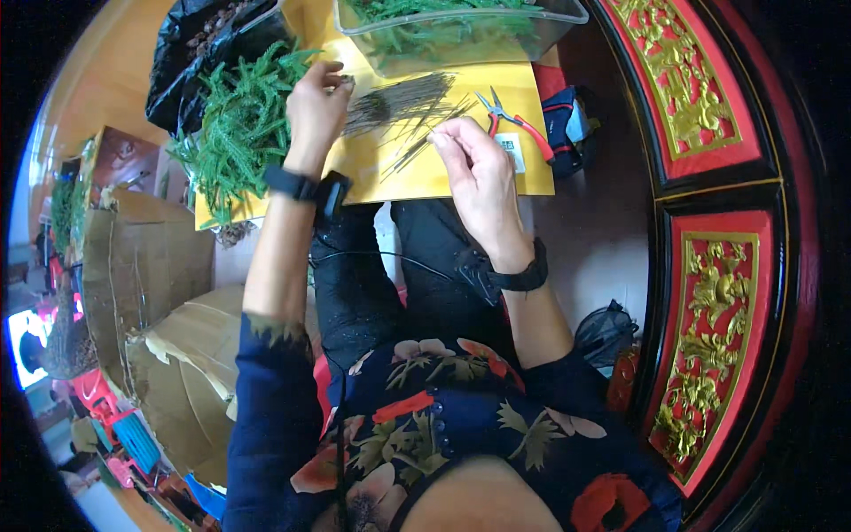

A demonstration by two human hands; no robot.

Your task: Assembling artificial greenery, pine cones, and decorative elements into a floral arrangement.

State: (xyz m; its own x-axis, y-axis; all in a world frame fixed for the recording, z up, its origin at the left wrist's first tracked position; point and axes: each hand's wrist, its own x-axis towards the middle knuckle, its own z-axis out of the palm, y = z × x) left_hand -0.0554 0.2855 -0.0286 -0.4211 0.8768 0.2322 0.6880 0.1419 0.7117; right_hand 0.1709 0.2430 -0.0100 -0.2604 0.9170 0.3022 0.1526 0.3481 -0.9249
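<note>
My left hand (316, 108) is closed at the right edge of a pile of green artificial sprigs (244, 124). Something small and dark shows at its fingertips, too small to name. Thumb and forefinger of my right hand (481, 173) are pinched together above the yellow board (372, 182); whatever they grip, if anything, is too fine to make out. Between the hands lies a loose bundle of thin dark wires (403, 99), some straying toward my right fingertips. Pliers with red handles (523, 127) rest just beyond my right hand, jaws apart.
At the back stands a clear plastic bin (381, 49) holding more green sprigs. A black bag (173, 84) with brown bits sits far left. Cardboard (146, 266) leans on the left; a red and gold carved panel (718, 310) rises at right. A cable (381, 254) crosses my lap.
</note>
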